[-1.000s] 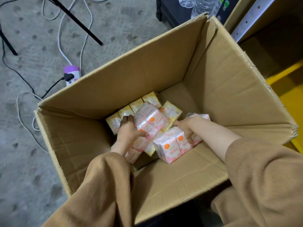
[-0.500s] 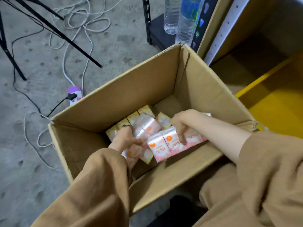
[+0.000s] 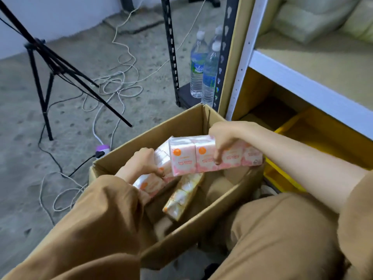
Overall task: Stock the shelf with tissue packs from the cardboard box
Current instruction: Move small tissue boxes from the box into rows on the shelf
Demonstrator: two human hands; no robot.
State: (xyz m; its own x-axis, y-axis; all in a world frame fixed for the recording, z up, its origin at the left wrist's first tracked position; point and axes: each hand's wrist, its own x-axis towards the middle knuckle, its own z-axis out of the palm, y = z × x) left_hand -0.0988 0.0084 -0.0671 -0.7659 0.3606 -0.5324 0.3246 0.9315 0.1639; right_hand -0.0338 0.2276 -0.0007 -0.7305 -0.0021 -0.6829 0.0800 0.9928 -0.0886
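Observation:
An open cardboard box [image 3: 181, 126] stands on the floor in front of me. My right hand [image 3: 224, 138] grips a row of pink and white tissue packs [image 3: 193, 158] from above, lifted to the box's rim. My left hand [image 3: 141, 162] holds a second pink tissue pack [image 3: 161, 160] just left of it, inside the box. A yellow tissue pack [image 3: 181, 197] leans tilted lower in the box. The shelf [image 3: 302, 85], with a white frame and beige boards, rises at the right.
A yellow bin [image 3: 323, 136] sits at the shelf's bottom level beside the box. Water bottles [image 3: 203, 65] stand on a black rack behind the box. A black tripod [image 3: 50, 65], loose cables and a power strip [image 3: 102, 150] lie on the concrete floor to the left.
Both hands have risen from the box bottom with pink packs. The right hand's row is now at rim height. The view has tilted up toward the shelf.

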